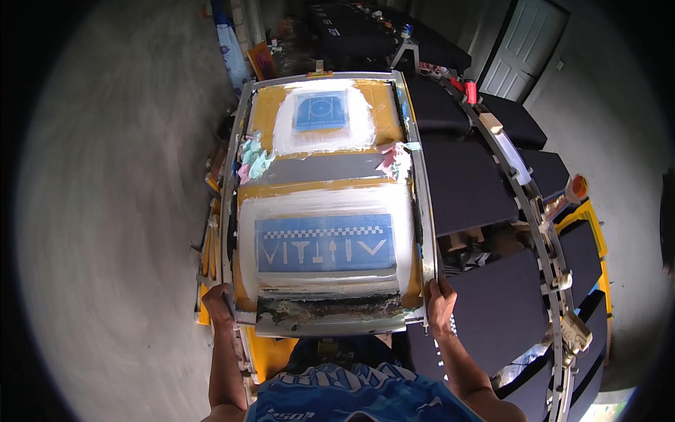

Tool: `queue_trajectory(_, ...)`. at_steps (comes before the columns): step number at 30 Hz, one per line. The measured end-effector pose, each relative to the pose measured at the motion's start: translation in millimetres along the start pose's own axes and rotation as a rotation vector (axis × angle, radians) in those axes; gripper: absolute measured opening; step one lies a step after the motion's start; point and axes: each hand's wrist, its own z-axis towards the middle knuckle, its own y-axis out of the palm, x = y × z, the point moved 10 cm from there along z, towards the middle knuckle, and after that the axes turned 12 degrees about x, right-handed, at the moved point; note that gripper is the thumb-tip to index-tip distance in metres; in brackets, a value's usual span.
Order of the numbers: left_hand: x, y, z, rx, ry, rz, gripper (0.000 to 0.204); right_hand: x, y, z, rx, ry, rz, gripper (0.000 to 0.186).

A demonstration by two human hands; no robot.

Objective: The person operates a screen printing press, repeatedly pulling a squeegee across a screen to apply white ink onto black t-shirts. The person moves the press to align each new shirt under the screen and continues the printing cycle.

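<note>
Two hands clamp the sides of a stencil frame (428, 235).
The left hand (219, 304) and right hand (441, 307) each have their fingers curled on a side rail near the close corners, undersides hidden, the bare forearms reaching up from below; the frame stretches away from the fingers. Between and just beyond them, the near stencil (323, 243), blue, carries a checkered strip over pale tool-like shapes; farther off, the far stencil (321, 110) bears a circle design and a line of lettering too small to read. A grey bar (330, 330) lies between the hands. Closer than the fingers, the blue shirt (344, 394) has white lettering. Right of the right fingers lie black panels (492, 302).
</note>
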Motion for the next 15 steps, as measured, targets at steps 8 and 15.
queue_trajectory(8, -15.8, -5.2, 10.2, 0.048, -0.344, -0.21, 0.019, -7.3, 26.0, 8.2, -0.034, -0.16, -0.074, 0.023)
queue_trajectory(15, -12.1, 7.4, 24.0, 0.054, -0.32, -0.189, 0.017, 8.6, 42.0, 17.0, -0.026, 0.029, 0.05, 0.025)
